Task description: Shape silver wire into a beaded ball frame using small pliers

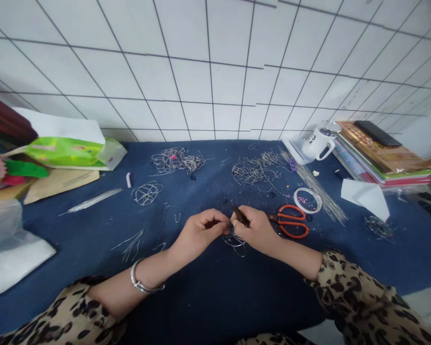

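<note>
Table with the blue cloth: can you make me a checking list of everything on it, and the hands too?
Surface: blue cloth covers the table, sprinkled with tiny wire snips.
Job's things: bent wire piece at the fingertips; dark tool.
Clutter: orange scissors, left wire tangle, right wire tangle, straight wire bundle, white ring, mug, book stack, green bag.
Grippers: left hand pinches the bent wire piece; right hand grips the dark tool; the hands meet.
Cables: nothing seen.
Surroundings: white tiled wall behind.
</note>
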Demonstrator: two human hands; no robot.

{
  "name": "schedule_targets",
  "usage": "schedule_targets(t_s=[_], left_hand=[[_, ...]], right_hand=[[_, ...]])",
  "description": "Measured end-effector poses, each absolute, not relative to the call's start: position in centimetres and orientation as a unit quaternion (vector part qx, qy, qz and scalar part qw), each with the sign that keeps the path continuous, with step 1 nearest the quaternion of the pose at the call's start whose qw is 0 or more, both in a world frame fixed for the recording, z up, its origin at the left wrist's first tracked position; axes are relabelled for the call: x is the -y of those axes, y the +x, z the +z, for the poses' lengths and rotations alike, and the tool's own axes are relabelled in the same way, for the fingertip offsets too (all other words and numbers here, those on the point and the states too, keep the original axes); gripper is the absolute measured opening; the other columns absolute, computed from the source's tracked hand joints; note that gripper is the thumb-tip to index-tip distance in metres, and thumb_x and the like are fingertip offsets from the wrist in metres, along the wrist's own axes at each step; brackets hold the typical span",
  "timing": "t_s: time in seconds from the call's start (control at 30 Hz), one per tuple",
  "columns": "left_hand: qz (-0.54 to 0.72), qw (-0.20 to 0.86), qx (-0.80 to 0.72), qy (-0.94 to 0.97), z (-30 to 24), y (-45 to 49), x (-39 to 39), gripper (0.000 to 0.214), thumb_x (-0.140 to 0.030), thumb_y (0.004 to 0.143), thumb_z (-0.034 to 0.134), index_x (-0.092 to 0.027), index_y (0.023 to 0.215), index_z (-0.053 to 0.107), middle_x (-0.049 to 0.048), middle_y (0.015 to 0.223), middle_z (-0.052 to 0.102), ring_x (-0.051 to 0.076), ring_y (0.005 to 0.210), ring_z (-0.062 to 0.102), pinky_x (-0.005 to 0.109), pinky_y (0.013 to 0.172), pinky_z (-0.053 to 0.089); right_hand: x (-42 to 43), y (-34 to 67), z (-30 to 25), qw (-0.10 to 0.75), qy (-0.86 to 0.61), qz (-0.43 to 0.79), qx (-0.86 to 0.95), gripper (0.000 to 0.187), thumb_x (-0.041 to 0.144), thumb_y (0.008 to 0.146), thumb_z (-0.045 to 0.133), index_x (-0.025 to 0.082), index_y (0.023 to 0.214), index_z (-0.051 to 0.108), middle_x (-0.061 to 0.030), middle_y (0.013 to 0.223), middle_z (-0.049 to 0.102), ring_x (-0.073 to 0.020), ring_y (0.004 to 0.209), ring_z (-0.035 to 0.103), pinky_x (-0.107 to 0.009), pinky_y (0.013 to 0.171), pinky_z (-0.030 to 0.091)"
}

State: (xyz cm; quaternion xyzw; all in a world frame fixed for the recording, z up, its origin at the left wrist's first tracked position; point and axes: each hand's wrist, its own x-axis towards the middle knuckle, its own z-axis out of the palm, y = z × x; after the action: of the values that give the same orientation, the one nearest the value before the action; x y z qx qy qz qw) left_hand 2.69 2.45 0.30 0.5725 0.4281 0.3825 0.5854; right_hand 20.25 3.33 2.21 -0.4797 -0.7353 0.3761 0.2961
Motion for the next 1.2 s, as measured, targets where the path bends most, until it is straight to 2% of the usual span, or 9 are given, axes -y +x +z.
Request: schedule_targets(t_s=[0.17,0.37,0.63,0.77,1.0,1.2], left_hand=[[0.359,0.599,-0.440,0.565,0.5,2.4,-2.8,0.015,-0.024,0.080,0.059,-0.014,0.089,0.064,0.0034,0.079,0.067,0.016,0.076,0.063,0.029,0.072,0.052],[0.302,0.592,-0.429,0.612,0.9,1.8,-3.4,0.020,-0.027,0.084,0.054,-0.015,0.095,0.065,0.0054,0.083,0.068,0.017,0.079,0.064,0.031,0.074,0.052],[0.341,0.481,-0.431,0.682,1.0,1.6,-3.6,0.020,-0.027,0.084,0.053,-0.014,0.093,0.067,0.0043,0.080,0.059,0.010,0.061,0.057,0.025,0.059,0.050],[0.348,0.451,-0.484,0.664,0.9,1.9,-3.3,0.015,-0.026,0.080,0.057,-0.015,0.088,0.065,0.0028,0.076,0.060,0.011,0.060,0.057,0.023,0.056,0.048],[0.369,0.285,-0.497,0.732,1.4,2.4,-2.8,0.007,-0.013,0.076,0.056,-0.015,0.071,0.061,0.0008,0.067,0.059,0.012,0.063,0.055,0.023,0.058,0.043],[0.405,0.127,-0.428,0.798,0.7,2.6,-2.1,0.012,-0.007,0.074,0.054,-0.016,0.070,0.060,0.0005,0.066,0.058,0.010,0.060,0.053,0.021,0.055,0.042]], right_hand=[[-3.4,20.5,2.2,0.298,-0.484,0.367,0.737,0.007,0.014,0.074,0.046,0.018,0.070,0.051,0.0042,0.062,0.049,-0.0087,0.059,0.046,-0.020,0.058,0.034],[-3.5,20.6,2.1,0.303,-0.489,0.351,0.739,0.008,0.015,0.074,0.046,0.018,0.070,0.052,0.0041,0.062,0.049,-0.0089,0.059,0.046,-0.020,0.058,0.033],[-3.5,20.7,2.0,0.301,-0.486,0.332,0.750,0.007,0.015,0.074,0.046,0.017,0.070,0.052,0.0040,0.062,0.049,-0.0086,0.058,0.046,-0.020,0.057,0.033],[-3.4,20.5,1.8,0.291,-0.493,0.311,0.759,0.007,0.016,0.074,0.048,0.017,0.070,0.052,0.0040,0.060,0.048,-0.0087,0.057,0.045,-0.020,0.057,0.033],[-3.2,20.2,1.9,0.292,-0.499,0.292,0.762,0.007,0.017,0.073,0.048,0.017,0.070,0.054,0.0025,0.062,0.052,-0.0096,0.059,0.048,-0.021,0.059,0.035],[-2.9,19.9,1.7,0.318,-0.494,0.258,0.767,0.005,0.017,0.072,0.050,0.017,0.073,0.055,0.0012,0.065,0.055,-0.0106,0.061,0.051,-0.021,0.061,0.037]])
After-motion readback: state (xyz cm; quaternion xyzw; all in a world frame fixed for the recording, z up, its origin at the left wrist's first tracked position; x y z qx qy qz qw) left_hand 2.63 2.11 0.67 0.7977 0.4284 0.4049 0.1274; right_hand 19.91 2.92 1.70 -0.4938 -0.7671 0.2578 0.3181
